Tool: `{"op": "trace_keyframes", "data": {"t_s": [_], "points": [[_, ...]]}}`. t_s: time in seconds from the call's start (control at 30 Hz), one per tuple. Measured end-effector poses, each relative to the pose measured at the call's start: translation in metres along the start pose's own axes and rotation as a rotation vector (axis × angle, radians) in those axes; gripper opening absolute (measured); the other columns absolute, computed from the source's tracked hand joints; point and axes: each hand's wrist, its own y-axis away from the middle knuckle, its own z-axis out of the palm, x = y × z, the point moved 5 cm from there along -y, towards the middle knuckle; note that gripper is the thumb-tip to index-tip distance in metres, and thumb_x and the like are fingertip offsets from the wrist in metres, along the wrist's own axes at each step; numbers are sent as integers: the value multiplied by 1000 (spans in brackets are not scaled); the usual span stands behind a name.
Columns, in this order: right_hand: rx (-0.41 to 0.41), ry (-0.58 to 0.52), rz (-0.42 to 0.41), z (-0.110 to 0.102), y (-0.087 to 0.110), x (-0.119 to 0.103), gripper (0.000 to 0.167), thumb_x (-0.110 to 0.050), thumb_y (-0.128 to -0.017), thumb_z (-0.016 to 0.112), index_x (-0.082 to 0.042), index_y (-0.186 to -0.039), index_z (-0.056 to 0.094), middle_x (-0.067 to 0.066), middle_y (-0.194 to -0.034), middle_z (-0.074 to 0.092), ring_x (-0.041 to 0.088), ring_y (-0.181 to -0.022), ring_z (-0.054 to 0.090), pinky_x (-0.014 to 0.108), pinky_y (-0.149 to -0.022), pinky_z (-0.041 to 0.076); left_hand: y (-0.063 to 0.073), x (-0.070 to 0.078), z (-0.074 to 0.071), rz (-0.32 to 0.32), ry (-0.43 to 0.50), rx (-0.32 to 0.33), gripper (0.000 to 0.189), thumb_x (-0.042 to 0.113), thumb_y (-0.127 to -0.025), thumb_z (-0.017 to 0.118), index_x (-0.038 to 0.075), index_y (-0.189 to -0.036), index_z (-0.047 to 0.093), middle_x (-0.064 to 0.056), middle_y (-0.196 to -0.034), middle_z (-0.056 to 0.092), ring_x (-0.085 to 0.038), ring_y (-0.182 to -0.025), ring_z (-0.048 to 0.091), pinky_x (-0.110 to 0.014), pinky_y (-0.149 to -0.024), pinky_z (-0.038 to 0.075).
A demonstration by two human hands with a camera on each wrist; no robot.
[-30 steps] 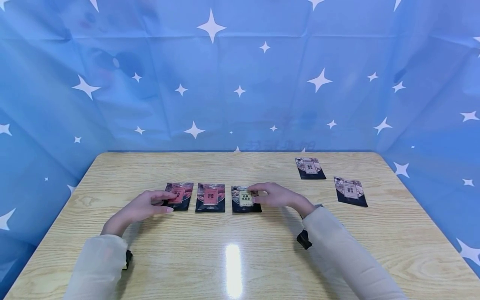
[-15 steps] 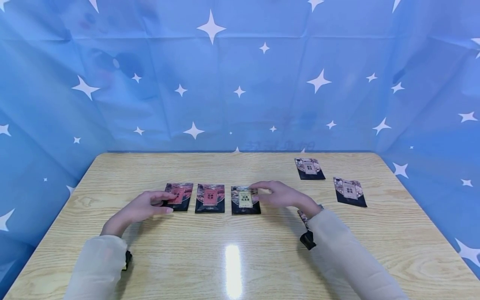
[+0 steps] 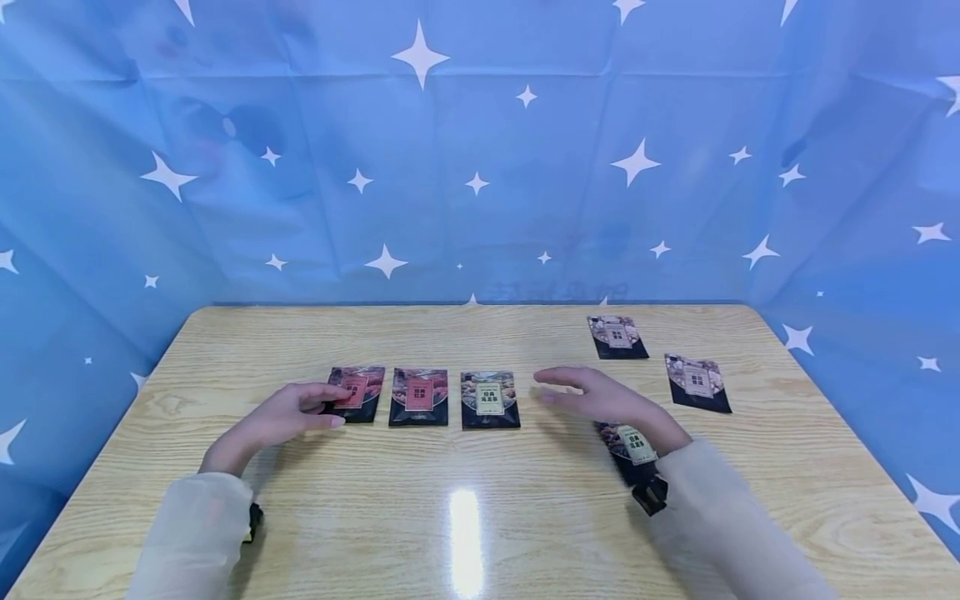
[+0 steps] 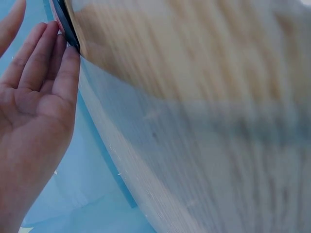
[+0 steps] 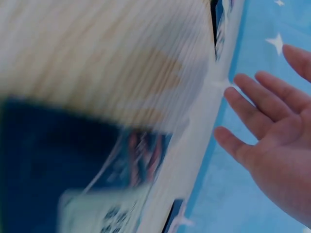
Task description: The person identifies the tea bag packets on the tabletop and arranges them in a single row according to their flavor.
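Note:
Over the leftmost tea sachet (image 3: 369, 400), with a red label, my left hand (image 3: 288, 411) rests its fingertips; the fingers are loosely extended. Beside it lies a second red-label sachet (image 3: 417, 400), then a sachet with a pale green label (image 3: 490, 402). My right hand (image 3: 600, 396) hovers just right of that green-label sachet, fingers spread and holding nothing, as the right wrist view of the hand (image 5: 277, 121) also shows. Beneath the right wrist lies another green-label sachet (image 3: 636, 446), partly hidden by the forearm and large in the right wrist view.
Two sachets with pale purple labels lie farther right: one near the back (image 3: 617, 337) and one tilted (image 3: 697, 383). All rest on a wood-grain table (image 3: 375, 500). A blue star-patterned cloth (image 3: 480, 150) hangs behind the table and along its sides.
My right hand has come off the pale green-label sachet in the row and moved right, uncovering more of the sachet under its wrist. The left hand has stayed put.

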Motion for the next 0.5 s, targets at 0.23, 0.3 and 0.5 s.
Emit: {"op": "trace_keyframes", "data": {"t_s": [0.23,0.3,0.5], "points": [[26,-18,60,-9,31,18,50,-29,-97,47,-1,-137,39,18,-137,40,36,-126,36,52,-97,34,1,2,0,-2,-9,1,59,30,-85,66,0,-131,47,-25,-136,39,-46,-123,34,-55,-95,35],[25,-25,60,-12,38,22,50,-28,-97,46,0,-137,38,20,-137,40,37,-125,36,52,-95,36,1,2,0,-4,-9,0,59,30,-85,65,-1,-131,47,-25,-136,39,-46,-123,34,-55,-95,35],[22,-55,28,-17,60,32,50,-24,-98,44,6,-136,35,26,-136,39,41,-123,38,49,-91,42,1,1,1,2,0,-5,61,31,-84,66,-2,-131,46,-25,-136,39,-47,-123,34,-55,-97,34]]}}
